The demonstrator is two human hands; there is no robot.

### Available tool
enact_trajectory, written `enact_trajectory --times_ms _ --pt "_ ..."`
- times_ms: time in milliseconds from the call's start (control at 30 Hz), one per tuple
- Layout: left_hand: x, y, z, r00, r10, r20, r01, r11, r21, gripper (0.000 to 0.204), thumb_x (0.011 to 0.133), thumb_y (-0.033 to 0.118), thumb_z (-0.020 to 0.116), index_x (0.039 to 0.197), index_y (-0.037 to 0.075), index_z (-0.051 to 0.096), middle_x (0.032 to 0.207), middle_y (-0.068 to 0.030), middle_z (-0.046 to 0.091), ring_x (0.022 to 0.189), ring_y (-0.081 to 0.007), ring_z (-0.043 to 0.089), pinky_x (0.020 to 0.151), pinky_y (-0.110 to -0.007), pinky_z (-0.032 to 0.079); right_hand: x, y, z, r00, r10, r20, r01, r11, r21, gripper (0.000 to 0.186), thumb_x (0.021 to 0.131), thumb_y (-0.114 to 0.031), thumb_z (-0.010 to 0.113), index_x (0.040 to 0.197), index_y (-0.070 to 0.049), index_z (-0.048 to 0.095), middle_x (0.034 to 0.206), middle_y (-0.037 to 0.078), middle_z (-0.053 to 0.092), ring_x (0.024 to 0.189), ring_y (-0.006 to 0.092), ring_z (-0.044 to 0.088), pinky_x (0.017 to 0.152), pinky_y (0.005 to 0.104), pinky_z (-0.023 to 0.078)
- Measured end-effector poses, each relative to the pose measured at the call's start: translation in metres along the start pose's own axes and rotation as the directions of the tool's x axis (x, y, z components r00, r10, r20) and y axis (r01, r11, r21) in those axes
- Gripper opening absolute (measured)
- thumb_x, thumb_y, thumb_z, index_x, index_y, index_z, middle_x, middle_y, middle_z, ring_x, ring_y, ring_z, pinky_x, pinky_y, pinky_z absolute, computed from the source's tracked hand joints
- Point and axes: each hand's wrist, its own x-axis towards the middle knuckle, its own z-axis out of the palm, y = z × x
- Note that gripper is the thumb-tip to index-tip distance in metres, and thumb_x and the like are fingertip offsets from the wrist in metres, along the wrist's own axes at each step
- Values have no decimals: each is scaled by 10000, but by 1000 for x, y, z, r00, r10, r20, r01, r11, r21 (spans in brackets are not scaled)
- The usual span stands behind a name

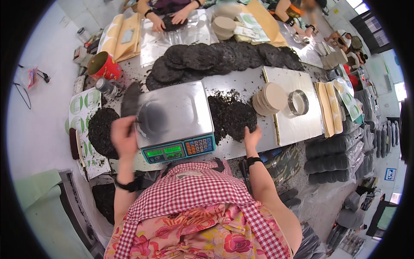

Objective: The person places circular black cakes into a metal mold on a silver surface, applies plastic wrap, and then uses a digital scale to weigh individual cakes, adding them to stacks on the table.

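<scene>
Beside the left edge of a flat-topped digital scale (181,112), my left hand (123,134) is blurred by motion. Its fingers are closed on a dark pressed tea cake (130,102), tipped up nearly edge-on and also smeared. The steel plate of the scale shows a dark reflection and carries no cake. To the right of the scale, my right hand (252,137) grips the near edge of another tea cake (239,118), thumb on top. That cake lies among loose dark leaves (217,105). One more round cake (102,131) rests left of my left hand on printed paper.
A long overlapping row of tea cakes (200,58) lies behind the scale. Pale round discs (269,97) are stacked near a metal ring (298,102) on a board. A red tin (103,66) and glass jar (105,86) stand left. Co-workers' hands (174,19) work across the table.
</scene>
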Motion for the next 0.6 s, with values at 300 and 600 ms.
enact_trajectory --times_ms 300,600 --pt "-37 17 36 950 51 309 -23 996 -91 378 761 133 661 1118 51 568 1103 -146 591 1058 -335 542 924 -402 432 20 -4 -7 971 192 141 -169 973 -159 703 648 -301 816 1175 16 475 1159 221 569 1047 353 580 881 438 467" --pt "-62 -33 -44 958 -272 94 277 960 -49 288 800 63 619 1083 28 583 1030 -131 611 985 -289 590 839 -355 474 66 -20 -39 903 -110 415 -229 694 682 481 784 -67 661 1219 29 479 1116 106 599 993 200 563 885 327 433"
